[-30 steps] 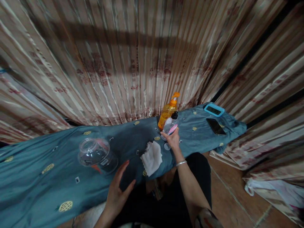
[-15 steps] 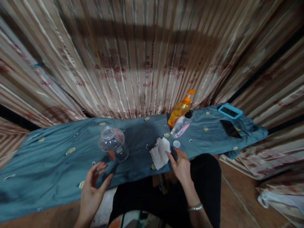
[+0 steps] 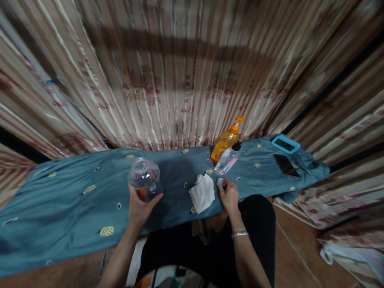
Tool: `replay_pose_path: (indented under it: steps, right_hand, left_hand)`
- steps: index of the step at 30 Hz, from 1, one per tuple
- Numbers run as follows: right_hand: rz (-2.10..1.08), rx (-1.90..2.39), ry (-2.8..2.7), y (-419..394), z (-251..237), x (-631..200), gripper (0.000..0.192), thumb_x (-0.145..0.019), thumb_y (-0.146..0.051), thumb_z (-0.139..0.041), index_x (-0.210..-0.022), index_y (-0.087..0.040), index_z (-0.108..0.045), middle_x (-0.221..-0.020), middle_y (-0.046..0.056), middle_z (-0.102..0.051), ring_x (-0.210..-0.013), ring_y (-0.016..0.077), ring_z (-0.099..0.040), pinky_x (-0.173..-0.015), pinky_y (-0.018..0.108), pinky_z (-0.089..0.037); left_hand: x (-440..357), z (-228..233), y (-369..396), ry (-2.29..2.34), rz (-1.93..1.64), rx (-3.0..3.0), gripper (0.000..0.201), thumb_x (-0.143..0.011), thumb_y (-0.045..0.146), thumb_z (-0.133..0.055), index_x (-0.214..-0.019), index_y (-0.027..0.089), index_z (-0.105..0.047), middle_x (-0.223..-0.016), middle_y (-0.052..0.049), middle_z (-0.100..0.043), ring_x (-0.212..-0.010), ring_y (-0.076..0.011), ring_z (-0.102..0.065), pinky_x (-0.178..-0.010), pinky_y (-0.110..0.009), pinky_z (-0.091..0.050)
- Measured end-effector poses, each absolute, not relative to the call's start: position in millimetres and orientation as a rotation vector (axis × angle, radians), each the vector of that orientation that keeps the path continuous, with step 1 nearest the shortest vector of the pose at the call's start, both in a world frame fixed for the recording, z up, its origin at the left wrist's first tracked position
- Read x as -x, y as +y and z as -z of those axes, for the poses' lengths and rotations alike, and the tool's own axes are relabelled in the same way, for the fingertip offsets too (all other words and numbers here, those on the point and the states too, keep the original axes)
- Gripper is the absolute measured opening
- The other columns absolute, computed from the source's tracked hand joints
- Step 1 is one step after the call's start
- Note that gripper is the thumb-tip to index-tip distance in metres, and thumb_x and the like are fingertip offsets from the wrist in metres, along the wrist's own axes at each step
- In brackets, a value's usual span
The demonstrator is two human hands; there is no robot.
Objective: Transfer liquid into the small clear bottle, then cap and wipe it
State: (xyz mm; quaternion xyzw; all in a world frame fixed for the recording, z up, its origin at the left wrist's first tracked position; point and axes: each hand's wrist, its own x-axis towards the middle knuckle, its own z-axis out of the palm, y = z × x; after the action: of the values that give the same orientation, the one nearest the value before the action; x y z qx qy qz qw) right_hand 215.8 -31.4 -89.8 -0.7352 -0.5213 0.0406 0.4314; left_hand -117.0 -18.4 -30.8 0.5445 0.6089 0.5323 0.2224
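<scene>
My left hand (image 3: 140,206) cups the clear plastic jar (image 3: 144,184); my right hand (image 3: 229,196) pinches a small white cap (image 3: 221,182). Both sit on a teal patterned cloth (image 3: 69,208) before striped curtains (image 3: 168,80).

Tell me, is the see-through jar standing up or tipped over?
Standing up: the jar sits on its base, mouth upward, with the left hand on it.

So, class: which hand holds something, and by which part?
The left hand grips the jar by its lower side. The right hand touches the small cap.
</scene>
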Motion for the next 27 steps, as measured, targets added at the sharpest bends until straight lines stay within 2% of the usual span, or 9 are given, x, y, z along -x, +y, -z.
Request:
replay_pose_path:
  steps: [3, 5, 8, 12, 16, 20, 24, 27]
  right_hand:
    - [-0.21, 1.674, -1.409, -35, 49, -190, 0.042, -0.092, -0.051, -0.058, -0.116, -0.015, -0.06, -0.105, 0.008, -0.066, -0.089, 0.0189, -0.065, -0.082, 0.04, -0.055]
    - [-0.282, 1.525, -1.548, -36, 12, -167, 0.043, -0.092, -0.047, -0.059, -0.123, -0.017, -0.059, -0.113, 0.01, -0.067, -0.091, 0.0185, -0.067, -0.08, 0.036, -0.057]
    - [-0.316, 1.329, -1.772, -31, -43, -138, 0.043, -0.09, -0.04, -0.063, -0.129, -0.023, -0.059, -0.127, 0.008, -0.063, -0.109, 0.0206, -0.064, -0.092, 0.034, -0.055]
    - [-0.255, 1.145, -2.06, -21, -93, -125, 0.045, -0.089, -0.031, -0.061, -0.133, -0.021, -0.058, -0.129, 0.008, -0.063, -0.119, 0.0238, -0.06, -0.103, 0.041, -0.049]
    - [-0.179, 1.011, -2.304, -20, -116, -128, 0.045, -0.091, -0.028, -0.058, -0.135, -0.016, -0.057, -0.129, 0.011, -0.062, -0.118, 0.0258, -0.06, -0.101, 0.042, -0.051]
    - [-0.125, 0.956, -2.459, -24, -133, -130, 0.043, -0.093, -0.027, -0.056, -0.135, -0.016, -0.053, -0.123, 0.01, -0.065, -0.11, 0.025, -0.064, -0.093, 0.037, -0.054]
    - [-0.093, 0.917, -2.616, -27, -149, -129, 0.027, -0.094, -0.022, -0.054, -0.118, -0.013, -0.06, -0.104, 0.01, -0.066, -0.093, 0.0236, -0.065, -0.08, 0.032, -0.054]
    - [-0.08, 0.883, -2.718, -26, -156, -127, 0.021, -0.094, -0.019, -0.052, -0.112, -0.013, -0.062, -0.103, 0.011, -0.065, -0.093, 0.0241, -0.062, -0.08, 0.035, -0.052]
  left_hand:
    - [112, 32, -13, 1.7, -1.393, -1.418, 0.08, -0.058, 0.048, -0.083, -0.124, 0.015, -0.052, -0.112, -0.013, -0.067, -0.103, -0.0314, -0.068, -0.097, -0.052, -0.053]
    - [105, 33, -13, 1.615, -1.405, -1.416, 0.074, -0.061, 0.045, -0.082, -0.122, 0.017, -0.052, -0.11, -0.011, -0.068, -0.101, -0.029, -0.069, -0.095, -0.049, -0.054]
    - [93, 34, -18, 1.51, -1.419, -1.494, 0.071, -0.064, 0.039, -0.082, -0.125, 0.019, -0.052, -0.119, -0.01, -0.067, -0.11, -0.0278, -0.066, -0.099, -0.044, -0.053]
    - [83, 36, -28, 1.444, -1.409, -1.614, 0.074, -0.067, 0.039, -0.081, -0.131, 0.018, -0.049, -0.126, -0.013, -0.062, -0.117, -0.0294, -0.062, -0.1, -0.044, -0.053]
    - [84, 36, -30, 1.467, -1.417, -1.73, 0.073, -0.068, 0.037, -0.08, -0.132, 0.019, -0.048, -0.127, -0.012, -0.061, -0.119, -0.0308, -0.06, -0.102, -0.047, -0.051]
    - [89, 36, -30, 1.466, -1.424, -1.86, 0.072, -0.069, 0.033, -0.079, -0.132, 0.021, -0.049, -0.129, -0.012, -0.06, -0.122, -0.032, -0.058, -0.104, -0.049, -0.049]
    - [93, 38, -32, 1.467, -1.397, -1.997, 0.072, -0.071, 0.031, -0.078, -0.136, 0.022, -0.047, -0.132, -0.013, -0.059, -0.123, -0.0333, -0.057, -0.105, -0.051, -0.047]
    - [93, 41, -33, 1.46, -1.413, -2.099, 0.074, -0.074, 0.03, -0.077, -0.139, 0.021, -0.044, -0.132, -0.015, -0.059, -0.122, -0.0336, -0.057, -0.102, -0.051, -0.049]
